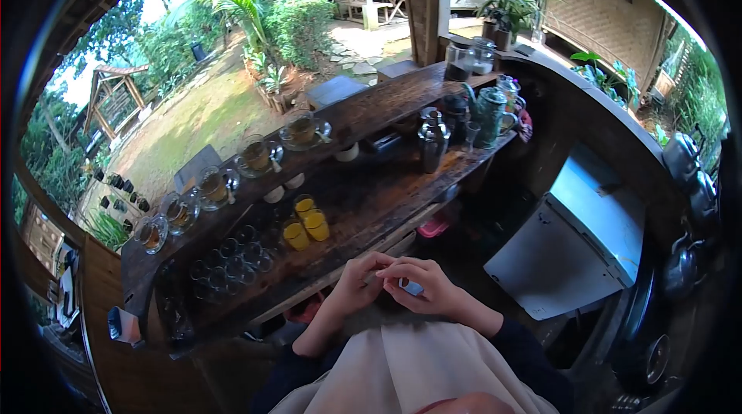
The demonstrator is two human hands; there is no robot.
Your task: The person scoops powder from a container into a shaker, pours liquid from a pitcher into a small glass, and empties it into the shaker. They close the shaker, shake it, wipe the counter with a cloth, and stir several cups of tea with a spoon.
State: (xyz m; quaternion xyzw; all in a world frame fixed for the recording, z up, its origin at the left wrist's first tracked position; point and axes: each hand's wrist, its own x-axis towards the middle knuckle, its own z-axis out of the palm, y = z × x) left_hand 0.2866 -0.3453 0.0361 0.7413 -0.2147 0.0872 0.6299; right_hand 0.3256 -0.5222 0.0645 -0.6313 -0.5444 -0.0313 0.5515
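My left hand (359, 284) and my right hand (420, 286) meet at the fingertips in front of my body, near the counter's front edge. Both have curled fingers. A small bluish-white thing (412, 287) shows between the fingers of my right hand; what it is I cannot make out. Just beyond my hands, on the dark wooden counter (371, 217), stand several glasses of orange drink (315, 224). To their left are several empty upright glasses (232, 259).
Cups of brown drink on saucers (256, 156) line the raised ledge (386, 107). A metal shaker (433, 140), a green pitcher (488, 116) and jars (482, 56) stand at the back right. A white fridge (553, 252) is at my right, kettles (681, 267) beyond.
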